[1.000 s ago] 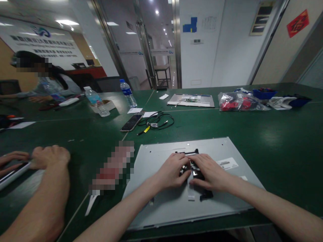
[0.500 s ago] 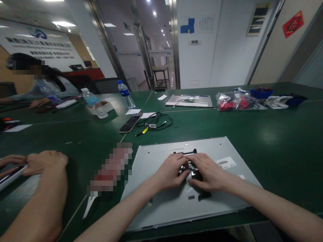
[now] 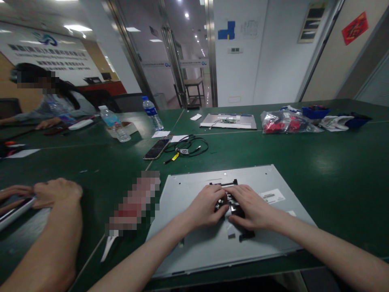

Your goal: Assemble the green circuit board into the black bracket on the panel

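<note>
Near the middle of the flat grey panel [image 3: 206, 251], left hand [image 3: 209, 206] and right hand [image 3: 251, 207] curl close together over a black fitting [image 3: 237, 210]; whether either clamps it cannot be told. Sound handling presumably means light, even fingertip pressure, with the panel flat.

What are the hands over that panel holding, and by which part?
Can't tell: the left hand and right hand partly cover black parts on the grey panel, hiding any grip.

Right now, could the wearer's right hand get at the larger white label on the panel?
Probably yes: the label lies just beside the right hand on the grey panel, with nothing seen between. The hand would likely have to leave the black part.
</note>
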### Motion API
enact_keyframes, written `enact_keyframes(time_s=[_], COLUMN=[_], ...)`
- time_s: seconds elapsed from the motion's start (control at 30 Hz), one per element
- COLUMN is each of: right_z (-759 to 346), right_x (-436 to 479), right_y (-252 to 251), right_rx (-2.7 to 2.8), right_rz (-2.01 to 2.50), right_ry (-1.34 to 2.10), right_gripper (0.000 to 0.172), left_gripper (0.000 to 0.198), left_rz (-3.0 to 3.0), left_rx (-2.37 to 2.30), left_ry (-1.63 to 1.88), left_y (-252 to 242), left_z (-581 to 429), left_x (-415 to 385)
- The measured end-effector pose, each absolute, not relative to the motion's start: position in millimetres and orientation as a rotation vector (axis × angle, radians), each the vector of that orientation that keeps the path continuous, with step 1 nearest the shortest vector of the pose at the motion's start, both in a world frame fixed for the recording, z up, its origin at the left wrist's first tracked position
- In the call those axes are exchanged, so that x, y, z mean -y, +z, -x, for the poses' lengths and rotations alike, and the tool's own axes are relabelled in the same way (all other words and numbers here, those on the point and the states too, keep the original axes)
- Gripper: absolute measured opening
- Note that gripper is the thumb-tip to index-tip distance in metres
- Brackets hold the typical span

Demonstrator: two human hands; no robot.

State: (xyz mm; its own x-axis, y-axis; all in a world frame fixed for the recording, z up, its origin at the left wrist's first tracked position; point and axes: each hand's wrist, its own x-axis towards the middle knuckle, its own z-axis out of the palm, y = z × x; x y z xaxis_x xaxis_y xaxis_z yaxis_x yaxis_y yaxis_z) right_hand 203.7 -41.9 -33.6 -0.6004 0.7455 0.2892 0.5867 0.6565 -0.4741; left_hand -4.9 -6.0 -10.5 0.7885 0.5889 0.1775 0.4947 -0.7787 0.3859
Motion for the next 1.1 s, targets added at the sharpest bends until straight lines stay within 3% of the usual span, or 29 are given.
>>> enact_keyframes(time_s=[1.1], right_z=[-204.3], right_x=[40.5], right_y=[-38.2], right_rx=[2.395], right_rz=[1.033], right_ry=[0.458], right_gripper=[0.064], left_gripper=[0.009], left_rz=[-2.66], left_rx=[-0.814], left_ry=[0.407], left_y=[-11.6], left_z=[5.9], left_x=[5.1])
